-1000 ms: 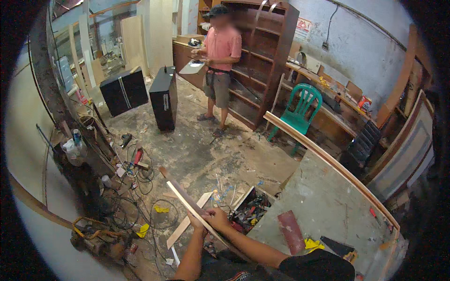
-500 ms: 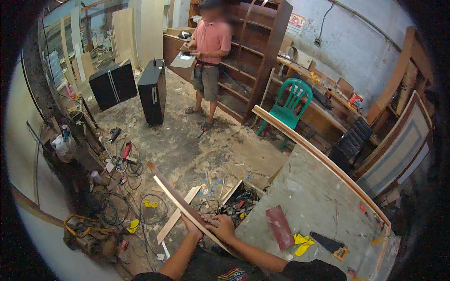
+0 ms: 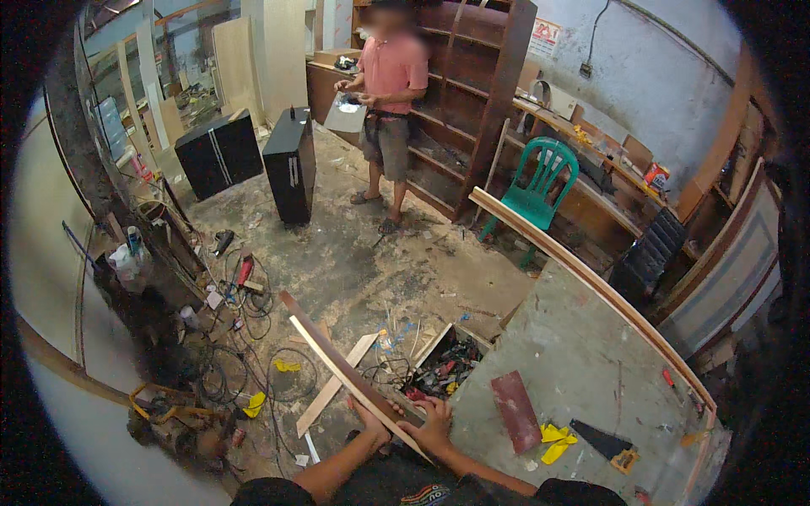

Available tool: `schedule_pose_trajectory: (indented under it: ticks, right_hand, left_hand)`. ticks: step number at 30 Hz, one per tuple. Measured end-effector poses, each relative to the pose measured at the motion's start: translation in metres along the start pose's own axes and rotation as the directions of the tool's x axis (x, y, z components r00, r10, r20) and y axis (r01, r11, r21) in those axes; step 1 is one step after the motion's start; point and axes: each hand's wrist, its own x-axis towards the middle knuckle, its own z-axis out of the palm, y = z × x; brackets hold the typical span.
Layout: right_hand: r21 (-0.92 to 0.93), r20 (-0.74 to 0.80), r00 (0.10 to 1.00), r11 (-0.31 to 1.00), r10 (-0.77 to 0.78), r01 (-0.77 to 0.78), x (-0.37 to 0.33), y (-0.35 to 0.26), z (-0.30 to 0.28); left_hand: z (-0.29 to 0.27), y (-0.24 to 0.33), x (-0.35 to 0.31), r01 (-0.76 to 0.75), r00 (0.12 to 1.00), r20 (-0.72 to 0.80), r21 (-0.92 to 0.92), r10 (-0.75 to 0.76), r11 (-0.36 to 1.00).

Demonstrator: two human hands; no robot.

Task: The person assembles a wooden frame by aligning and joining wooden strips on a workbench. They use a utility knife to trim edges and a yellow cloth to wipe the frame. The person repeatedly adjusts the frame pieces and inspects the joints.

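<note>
A long narrow wooden strip [image 3: 342,364], brown on its face and pale along its edge, slants from the floor area toward my body. My left hand [image 3: 372,422] is closed around its near part from the left side. On the other side my right hand [image 3: 433,428] grips the strip close to its near end, fingers bent over the brown face. The strip's nearest end is partly hidden by my hands and dark shirt. Beneath it, a pale flat board [image 3: 336,390] lies on the floor.
To the right, a grey worktable [image 3: 574,337] carries a dark red board [image 3: 515,411], a yellow glove [image 3: 556,442], a handsaw [image 3: 601,440] and a long wooden moulding [image 3: 591,282]. A wooden box of tools [image 3: 453,363] is ahead; cables [image 3: 224,371] litter the left floor. A person [image 3: 392,93] stands farther off.
My right hand has shifted nearer along the strip, its fingers more spread over it. My left hand stays on the strip. The whole view has swung slightly left.
</note>
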Motion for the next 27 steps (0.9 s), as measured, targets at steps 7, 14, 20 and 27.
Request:
schedule_pose_trajectory:
  ticks: [7, 14, 20, 27]
  right_hand:
    - [-0.007, 0.061, 0.995, 0.997, 0.073, -0.073, -0.013, 0.01, -0.01]
    - [-0.006, 0.02, 0.996, 0.996, -0.091, 0.091, -0.014, 0.017, -0.007]
    - [-0.037, 0.088, 0.989, 0.993, 0.118, -0.115, -0.023, 0.018, -0.012]
    - [-0.137, 0.111, 0.978, 0.977, 0.177, -0.162, -0.024, 0.016, -0.017]
  left_hand:
    - [-0.001, -0.005, 0.012, 0.058, 0.993, -0.095, -0.096, -0.067, 0.994]
    - [-0.011, -0.015, 0.018, 0.085, 0.992, -0.089, -0.1, -0.094, 0.991]
    - [-0.013, -0.012, 0.021, 0.073, 0.995, -0.052, -0.14, -0.081, 0.988]
    - [-0.003, -0.015, -0.003, -0.029, 0.992, 0.12, 0.004, 0.028, 1.0]
